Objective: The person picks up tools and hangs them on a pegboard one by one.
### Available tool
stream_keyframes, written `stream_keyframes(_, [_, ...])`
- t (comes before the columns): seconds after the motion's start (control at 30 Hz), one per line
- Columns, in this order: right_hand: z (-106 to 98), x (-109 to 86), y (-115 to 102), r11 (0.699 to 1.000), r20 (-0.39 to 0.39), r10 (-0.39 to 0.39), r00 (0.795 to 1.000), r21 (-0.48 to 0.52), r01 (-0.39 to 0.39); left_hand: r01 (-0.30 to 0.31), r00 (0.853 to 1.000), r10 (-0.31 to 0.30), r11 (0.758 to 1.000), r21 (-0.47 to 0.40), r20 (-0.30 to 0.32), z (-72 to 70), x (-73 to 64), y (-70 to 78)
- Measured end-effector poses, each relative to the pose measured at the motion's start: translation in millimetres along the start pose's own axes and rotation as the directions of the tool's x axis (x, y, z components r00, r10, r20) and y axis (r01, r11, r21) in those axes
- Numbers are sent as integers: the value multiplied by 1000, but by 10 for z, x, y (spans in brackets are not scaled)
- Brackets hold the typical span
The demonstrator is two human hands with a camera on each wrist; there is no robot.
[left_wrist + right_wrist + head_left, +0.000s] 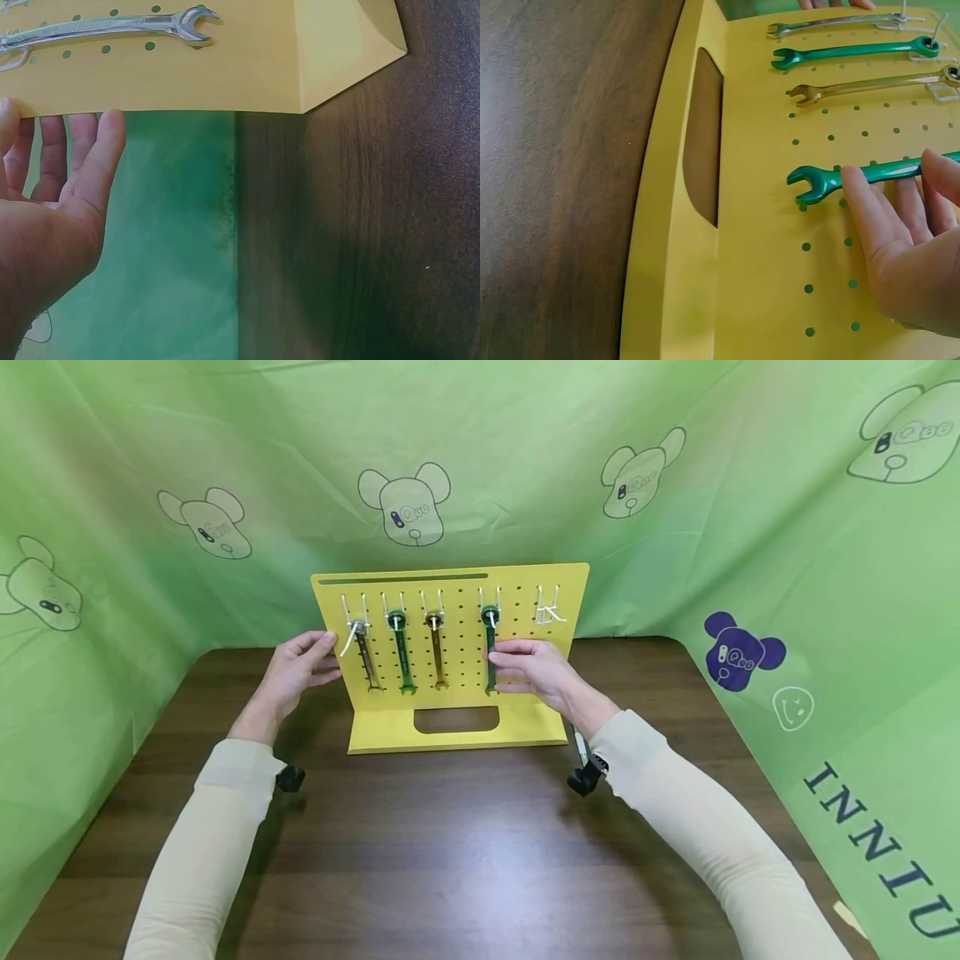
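A yellow pegboard stands upright on the table with several combination wrenches hung on its white hooks. My left hand holds the board's left edge, its fingers reaching behind. Nearest to it hangs a silver wrench, its open end down. My right hand pinches the shaft of the rightmost green wrench, whose ring end is on a hook. Between the silver wrench and this one hang another green wrench and a gold wrench.
A white hook at the board's right bears no wrench. The board's base has a long cutout. Underneath is a brown wooden table. Green printed cloth surrounds the back and sides.
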State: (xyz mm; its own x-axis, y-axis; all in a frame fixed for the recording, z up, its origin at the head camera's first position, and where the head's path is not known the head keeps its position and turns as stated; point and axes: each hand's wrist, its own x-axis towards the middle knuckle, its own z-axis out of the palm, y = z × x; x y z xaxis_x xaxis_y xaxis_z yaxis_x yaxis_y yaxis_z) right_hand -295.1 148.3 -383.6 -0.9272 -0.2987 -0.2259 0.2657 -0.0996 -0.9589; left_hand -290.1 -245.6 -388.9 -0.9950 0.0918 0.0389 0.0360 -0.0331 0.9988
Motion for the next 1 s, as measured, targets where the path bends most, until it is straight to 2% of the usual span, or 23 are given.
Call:
stream_keyframes(0.27, [-2,-18,48,1000,-37,-28,999,-14,28,-4,1000,4,1000,-1,2,2,1,18])
stream_keyframes(0.5, [-7,-36,124,1000,-83,-17,996,-22,15,9,1000,-9,1000,8,-1,1,-10,16])
stream_keyframes(0.8, [-152,-121,129,999,2,-30,1000,-33,30,3,1000,-3,1000,2,2,-4,-23,28])
stream_keyframes(0.9, [-237,-184,95,996,22,-36,999,-82,37,3,1000,-3,1000,4,-2,0,-24,31])
stream_keyframes(1.0, [-341,-270,64,984,36,-37,999,-175,43,7,1000,-7,1000,2,-8,5,-17,25])
